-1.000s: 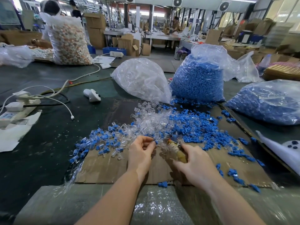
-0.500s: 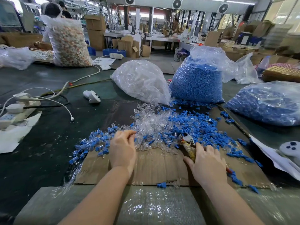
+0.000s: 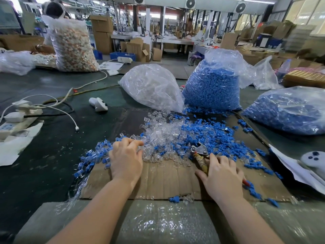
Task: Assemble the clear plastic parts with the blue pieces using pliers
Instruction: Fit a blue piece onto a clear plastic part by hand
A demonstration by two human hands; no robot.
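Note:
Loose clear plastic parts (image 3: pixel 163 136) and blue pieces (image 3: pixel 207 132) lie heaped on a cardboard sheet (image 3: pixel 163 180). At the left of the sheet lies a pile of joined clear-and-blue parts (image 3: pixel 95 155). My left hand (image 3: pixel 125 161) rests palm down at the edge of that pile, its fingertips touching clear parts. Pliers (image 3: pixel 199 152) lie flat on the cardboard, metal jaws pointing away, the handles running under my right hand (image 3: pixel 222 175). That hand lies over the handles with its fingers spread; I cannot tell whether it grips them.
Behind the heap stand a bag of clear parts (image 3: pixel 151 87) and a bag of blue pieces (image 3: pixel 212 85); another blue bag (image 3: pixel 288 110) lies at right. A white controller (image 3: pixel 98 103), power strip (image 3: pixel 15 118) and cables sit left. Paper (image 3: pixel 295 166) lies right. Bubble wrap (image 3: pixel 158 221) covers the near edge.
My hands have separated from the middle. The left one went left to the joined-parts pile; the right one moved right and laid the pliers flat on the cardboard.

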